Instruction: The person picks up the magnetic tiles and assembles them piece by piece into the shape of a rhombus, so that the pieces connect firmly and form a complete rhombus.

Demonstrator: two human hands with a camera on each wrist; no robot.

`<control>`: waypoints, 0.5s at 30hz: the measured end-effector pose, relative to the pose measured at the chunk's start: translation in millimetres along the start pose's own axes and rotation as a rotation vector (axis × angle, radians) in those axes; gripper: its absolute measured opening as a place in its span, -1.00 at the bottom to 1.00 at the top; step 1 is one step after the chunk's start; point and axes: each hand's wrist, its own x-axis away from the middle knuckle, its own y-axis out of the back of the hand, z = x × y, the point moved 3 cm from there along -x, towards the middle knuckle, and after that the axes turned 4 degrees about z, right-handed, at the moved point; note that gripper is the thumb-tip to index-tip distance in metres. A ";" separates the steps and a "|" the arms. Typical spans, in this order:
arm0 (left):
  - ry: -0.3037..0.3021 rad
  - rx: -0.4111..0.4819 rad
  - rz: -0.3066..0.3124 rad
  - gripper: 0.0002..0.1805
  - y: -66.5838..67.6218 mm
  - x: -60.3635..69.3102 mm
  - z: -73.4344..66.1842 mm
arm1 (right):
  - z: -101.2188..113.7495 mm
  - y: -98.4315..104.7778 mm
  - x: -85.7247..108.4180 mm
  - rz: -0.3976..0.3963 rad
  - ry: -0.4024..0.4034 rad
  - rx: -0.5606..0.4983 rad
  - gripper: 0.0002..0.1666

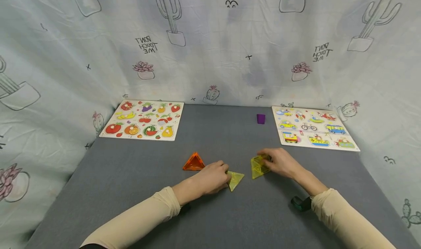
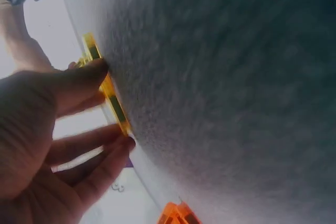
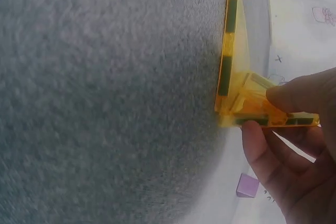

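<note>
My left hand [image 1: 210, 177] pinches a flat yellow triangular magnetic tile [image 1: 235, 180] low over the grey table; in the left wrist view the thumb and fingers grip the tile's edge [image 2: 116, 107]. To the right, my right hand [image 1: 283, 163] holds a group of joined yellow magnetic tiles [image 1: 257, 169]. In the right wrist view, one tile [image 3: 226, 51] stands at an angle to another that the thumb and fingers pinch. A gap separates the two hands' yellow pieces. Left of the left hand sits an orange triangular tile shape [image 1: 194, 162], its walls slanting inward.
A fruit puzzle board [image 1: 154, 121] lies at the back left of the table [image 1: 138, 172], and a vehicle puzzle board [image 1: 307, 123] at the back right. Near the latter is a small purple block [image 1: 261, 119]. A patterned curtain [image 1: 210, 51] hangs behind.
</note>
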 end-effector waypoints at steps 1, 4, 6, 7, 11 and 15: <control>0.024 0.008 -0.005 -0.86 0.3 -2.0 1.9 | 0.6 -0.4 0.3 0.004 -0.002 0.001 -0.69; 0.088 0.025 -0.021 -0.83 0.8 -9.3 5.1 | 2.6 -1.9 0.7 0.012 0.001 -0.004 -0.69; 0.124 0.026 -0.034 -0.84 0.6 -13.7 6.1 | 4.0 -3.0 0.5 0.012 0.004 0.000 -0.70; 0.139 0.028 -0.041 -0.86 0.4 -15.8 6.6 | 4.8 -3.6 0.2 0.012 0.008 -0.001 -0.70; 0.175 0.021 -0.081 -0.87 -0.1 -21.9 8.1 | 7.9 -4.4 -1.5 0.019 0.019 -0.008 -0.71; 0.166 0.032 -0.090 -0.87 -0.8 -27.4 7.5 | 10.9 -5.2 -2.4 0.041 0.027 -0.039 -0.71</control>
